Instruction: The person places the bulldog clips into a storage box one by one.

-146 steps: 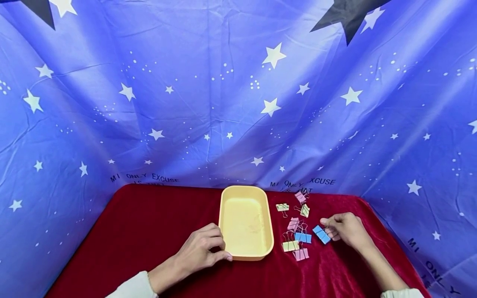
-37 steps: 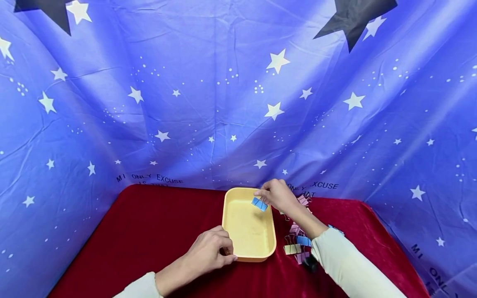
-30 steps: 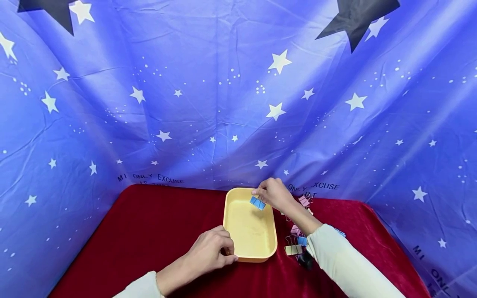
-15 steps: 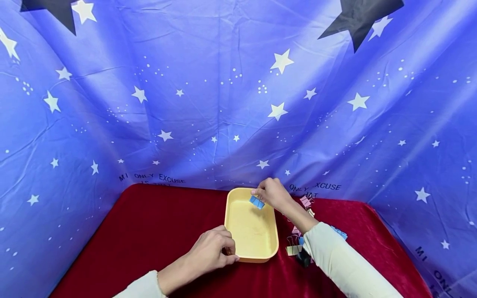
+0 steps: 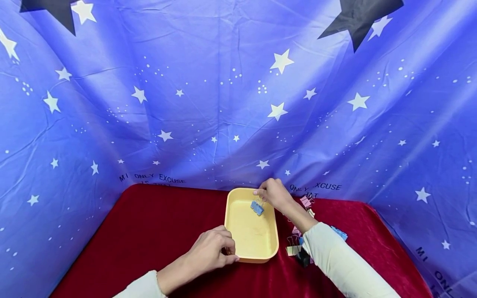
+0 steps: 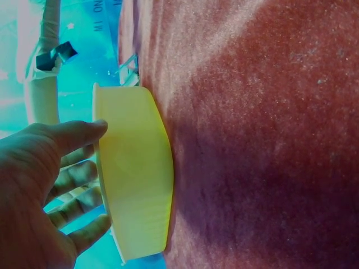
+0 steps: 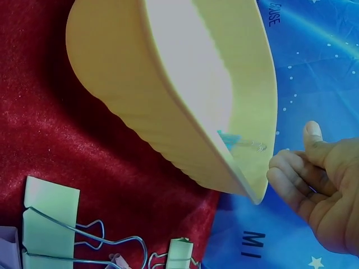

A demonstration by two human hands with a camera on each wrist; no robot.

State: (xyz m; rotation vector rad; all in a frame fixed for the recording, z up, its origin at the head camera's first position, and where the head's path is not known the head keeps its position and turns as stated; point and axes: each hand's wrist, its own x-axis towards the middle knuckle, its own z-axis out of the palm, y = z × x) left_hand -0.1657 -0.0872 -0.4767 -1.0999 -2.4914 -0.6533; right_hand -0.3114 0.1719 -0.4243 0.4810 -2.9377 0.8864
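Note:
A yellow tray (image 5: 251, 258) stands on the red cloth. My left hand (image 5: 213, 249) grips its near left corner, with the thumb (image 6: 84, 134) at the rim in the left wrist view. A blue binder clip (image 5: 257, 208) is inside the tray near its far right end, blurred; I cannot tell whether it touches the bottom. My right hand (image 5: 275, 194) hovers over the far right rim, just above the clip. In the right wrist view, thumb and fingers stand apart with nothing between them, and the clip's wire handles (image 7: 257, 146) show below the rim.
Right of the tray lie several binder clips, among them a pale yellow one (image 5: 293, 250) and a pink one (image 5: 306, 201). The right sleeve (image 5: 335, 252) hides some of them. A starry blue curtain (image 5: 208, 103) rises behind the red-covered table (image 5: 160, 223).
Earlier my right hand picked the blue binder clip from the right side and carried it over the tray. Now its fingers have let go and the clip has dropped lower. The left hand stays.

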